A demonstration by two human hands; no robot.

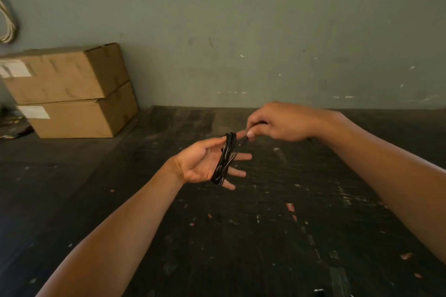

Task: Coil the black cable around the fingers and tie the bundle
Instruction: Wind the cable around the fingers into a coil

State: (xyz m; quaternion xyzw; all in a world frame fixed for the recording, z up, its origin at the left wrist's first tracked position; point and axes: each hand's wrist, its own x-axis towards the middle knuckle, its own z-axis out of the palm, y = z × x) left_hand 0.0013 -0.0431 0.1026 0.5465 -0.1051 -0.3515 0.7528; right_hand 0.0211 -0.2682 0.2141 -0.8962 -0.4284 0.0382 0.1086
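Observation:
The black cable (225,159) is wound in several turns around the four outstretched fingers of my left hand (200,164), which is held palm up above the dark table. The coil runs from the index finger down to the little finger. My right hand (280,123) hovers just above and to the right of the coil. Its thumb and forefinger pinch the cable's free end (244,141), a short black stub that slants down toward the coil.
Two stacked cardboard boxes (72,89) stand at the back left against the grey-green wall. The dark, scuffed table (241,236) carries small scraps of paper and tape. A light-coloured cord loop (8,24) hangs on the wall at the far left.

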